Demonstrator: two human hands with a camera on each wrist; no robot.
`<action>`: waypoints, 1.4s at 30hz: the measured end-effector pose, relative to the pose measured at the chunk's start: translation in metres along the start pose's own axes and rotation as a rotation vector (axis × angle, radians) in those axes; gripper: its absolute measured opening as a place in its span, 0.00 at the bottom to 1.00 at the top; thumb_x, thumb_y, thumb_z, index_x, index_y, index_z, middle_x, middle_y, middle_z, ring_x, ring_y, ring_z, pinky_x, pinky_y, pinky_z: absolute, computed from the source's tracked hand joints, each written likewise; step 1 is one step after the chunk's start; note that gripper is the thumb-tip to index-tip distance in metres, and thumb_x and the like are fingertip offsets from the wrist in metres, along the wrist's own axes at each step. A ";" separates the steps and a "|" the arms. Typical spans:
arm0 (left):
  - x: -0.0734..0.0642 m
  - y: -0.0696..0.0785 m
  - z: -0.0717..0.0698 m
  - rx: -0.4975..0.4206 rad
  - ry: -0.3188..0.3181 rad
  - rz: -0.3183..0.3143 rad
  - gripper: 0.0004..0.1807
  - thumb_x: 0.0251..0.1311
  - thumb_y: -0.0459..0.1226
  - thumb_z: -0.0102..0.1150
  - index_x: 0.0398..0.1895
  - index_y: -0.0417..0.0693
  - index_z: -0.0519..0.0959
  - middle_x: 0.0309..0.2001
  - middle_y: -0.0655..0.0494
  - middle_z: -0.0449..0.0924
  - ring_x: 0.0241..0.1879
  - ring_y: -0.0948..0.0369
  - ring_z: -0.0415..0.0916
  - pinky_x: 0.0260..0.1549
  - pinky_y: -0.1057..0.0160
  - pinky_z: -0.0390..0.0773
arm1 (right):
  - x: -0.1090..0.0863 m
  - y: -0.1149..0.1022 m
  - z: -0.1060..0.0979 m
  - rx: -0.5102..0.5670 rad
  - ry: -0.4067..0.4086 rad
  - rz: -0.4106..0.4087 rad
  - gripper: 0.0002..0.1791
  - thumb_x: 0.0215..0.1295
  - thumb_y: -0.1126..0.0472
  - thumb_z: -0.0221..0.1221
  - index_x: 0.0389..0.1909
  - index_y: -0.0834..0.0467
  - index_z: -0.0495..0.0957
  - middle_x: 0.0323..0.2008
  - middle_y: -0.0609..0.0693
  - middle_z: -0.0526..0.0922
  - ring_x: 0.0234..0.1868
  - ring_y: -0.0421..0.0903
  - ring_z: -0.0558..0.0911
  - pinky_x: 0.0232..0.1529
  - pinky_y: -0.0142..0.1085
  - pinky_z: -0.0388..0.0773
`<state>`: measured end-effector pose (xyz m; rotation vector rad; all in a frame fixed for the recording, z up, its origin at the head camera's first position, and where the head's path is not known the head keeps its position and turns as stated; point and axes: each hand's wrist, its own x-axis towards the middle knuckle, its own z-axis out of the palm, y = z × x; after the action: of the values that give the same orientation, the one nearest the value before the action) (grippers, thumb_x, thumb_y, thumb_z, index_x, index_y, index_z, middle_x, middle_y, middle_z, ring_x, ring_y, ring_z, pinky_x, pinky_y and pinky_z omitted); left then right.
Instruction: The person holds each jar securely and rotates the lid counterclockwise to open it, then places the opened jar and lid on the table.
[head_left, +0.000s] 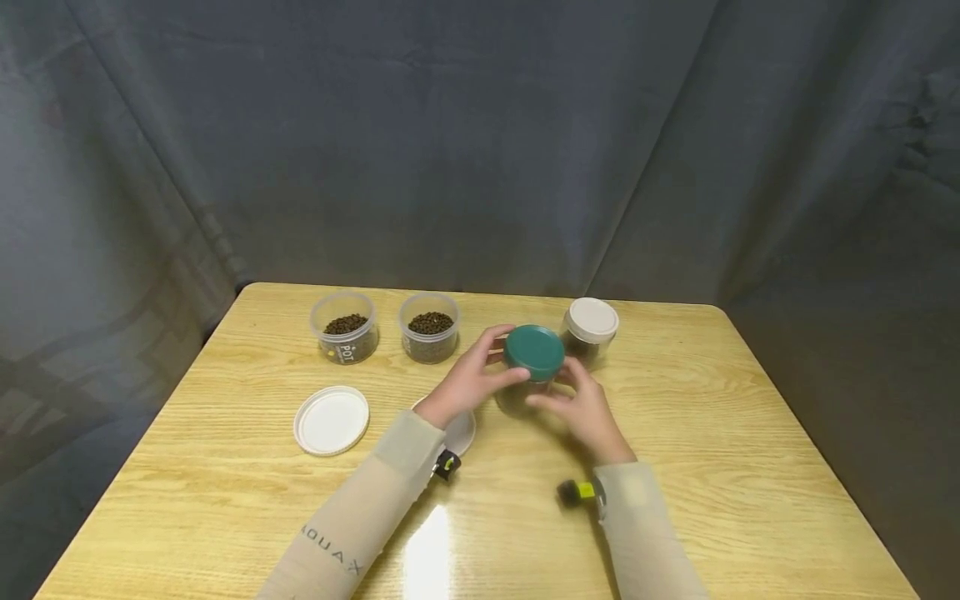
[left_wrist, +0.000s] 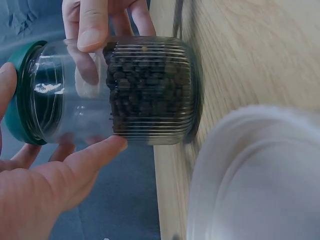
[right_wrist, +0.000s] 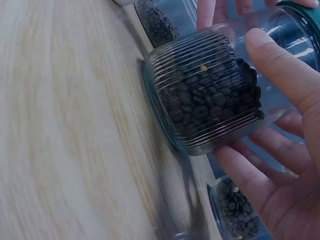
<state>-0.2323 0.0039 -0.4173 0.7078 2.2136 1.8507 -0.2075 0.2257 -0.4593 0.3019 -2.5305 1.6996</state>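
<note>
A clear ribbed jar (left_wrist: 150, 90), with a green lid (head_left: 534, 352) and dark brown pellets (right_wrist: 205, 95) filling its lower part, stands upright between both hands. My left hand (head_left: 471, 385) curls round its left side, thumb and fingers at the lid's edge and the upper wall. Opposite it, my right hand (head_left: 591, 415) grips the jar's right side, its thumb laid along the glass below the lid. The base is at or just above the wooden table (head_left: 712, 400); I cannot tell whether they touch.
Two open clear tubs of brown pellets, a left one (head_left: 345, 329) and a right one (head_left: 430, 328), stand at the back left. A white lid (head_left: 332, 420) lies before them; another white lid (head_left: 461, 435) is partly under my left forearm. Behind my right hand stands a white-capped jar (head_left: 591, 321).
</note>
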 end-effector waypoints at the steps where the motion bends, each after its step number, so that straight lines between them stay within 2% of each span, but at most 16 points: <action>1: 0.000 0.000 0.001 -0.004 0.006 0.000 0.40 0.65 0.37 0.67 0.76 0.46 0.58 0.72 0.44 0.65 0.70 0.46 0.65 0.70 0.44 0.66 | 0.000 0.000 0.000 0.005 -0.001 0.005 0.41 0.51 0.60 0.77 0.67 0.58 0.70 0.65 0.57 0.75 0.65 0.59 0.75 0.61 0.48 0.79; 7: 0.001 0.000 0.001 0.012 0.024 -0.003 0.40 0.63 0.37 0.69 0.75 0.45 0.60 0.71 0.43 0.66 0.69 0.45 0.67 0.68 0.46 0.69 | -0.001 -0.004 0.001 0.027 0.000 0.044 0.40 0.52 0.66 0.76 0.67 0.59 0.69 0.65 0.59 0.74 0.65 0.60 0.74 0.62 0.48 0.78; 11: 0.004 0.005 -0.002 0.123 0.038 0.055 0.41 0.60 0.39 0.72 0.73 0.45 0.63 0.72 0.45 0.63 0.69 0.46 0.67 0.65 0.50 0.73 | -0.004 -0.021 0.000 0.010 -0.008 0.042 0.39 0.53 0.69 0.74 0.66 0.63 0.69 0.65 0.62 0.73 0.65 0.62 0.74 0.63 0.51 0.77; 14: 0.005 0.010 -0.006 0.280 0.036 0.155 0.35 0.59 0.40 0.73 0.68 0.46 0.70 0.73 0.46 0.62 0.70 0.48 0.65 0.67 0.50 0.71 | -0.006 -0.034 -0.001 -0.003 -0.014 0.041 0.38 0.54 0.69 0.74 0.65 0.65 0.69 0.64 0.63 0.74 0.64 0.63 0.74 0.62 0.51 0.77; 18: 0.007 0.012 -0.010 0.487 0.003 0.329 0.20 0.59 0.40 0.73 0.54 0.47 0.80 0.70 0.49 0.69 0.71 0.51 0.64 0.70 0.54 0.67 | -0.008 -0.039 -0.001 0.004 -0.016 0.049 0.37 0.55 0.69 0.73 0.65 0.65 0.69 0.64 0.63 0.74 0.65 0.62 0.74 0.62 0.49 0.77; 20: 0.008 0.012 -0.011 0.557 -0.029 0.401 0.16 0.60 0.39 0.73 0.49 0.47 0.81 0.67 0.50 0.72 0.71 0.53 0.65 0.70 0.57 0.66 | -0.008 -0.039 -0.001 0.009 -0.017 0.054 0.37 0.55 0.68 0.73 0.65 0.64 0.69 0.64 0.63 0.73 0.65 0.62 0.74 0.63 0.49 0.77; 23: 0.009 0.013 -0.013 0.620 -0.074 0.480 0.15 0.61 0.38 0.72 0.49 0.45 0.81 0.65 0.50 0.74 0.71 0.52 0.64 0.71 0.61 0.64 | -0.008 -0.039 0.000 0.011 -0.017 0.061 0.37 0.55 0.68 0.74 0.65 0.64 0.69 0.65 0.62 0.73 0.65 0.62 0.73 0.63 0.49 0.77; 26: 0.010 0.014 -0.014 0.650 -0.096 0.524 0.16 0.61 0.37 0.71 0.49 0.44 0.80 0.62 0.48 0.76 0.70 0.51 0.65 0.71 0.62 0.64 | -0.008 -0.039 0.000 0.013 -0.015 0.059 0.37 0.55 0.68 0.74 0.65 0.64 0.69 0.64 0.63 0.73 0.65 0.62 0.73 0.63 0.48 0.77; 32: 0.010 0.014 -0.013 0.674 -0.085 0.581 0.14 0.60 0.37 0.71 0.45 0.43 0.79 0.56 0.47 0.79 0.67 0.49 0.70 0.71 0.61 0.65 | -0.007 -0.038 0.001 0.021 -0.005 0.062 0.37 0.54 0.69 0.74 0.65 0.65 0.69 0.64 0.64 0.74 0.65 0.62 0.74 0.62 0.49 0.77; 42: 0.009 0.009 -0.011 0.668 -0.057 0.626 0.13 0.61 0.36 0.70 0.45 0.42 0.78 0.53 0.48 0.81 0.66 0.50 0.71 0.71 0.64 0.64 | -0.009 -0.040 0.000 0.028 -0.003 0.065 0.37 0.55 0.68 0.74 0.65 0.65 0.69 0.64 0.64 0.74 0.65 0.62 0.74 0.63 0.48 0.77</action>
<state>-0.2424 -0.0013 -0.4048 1.6986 2.7932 1.1866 -0.1907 0.2117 -0.4244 0.2274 -2.5479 1.7592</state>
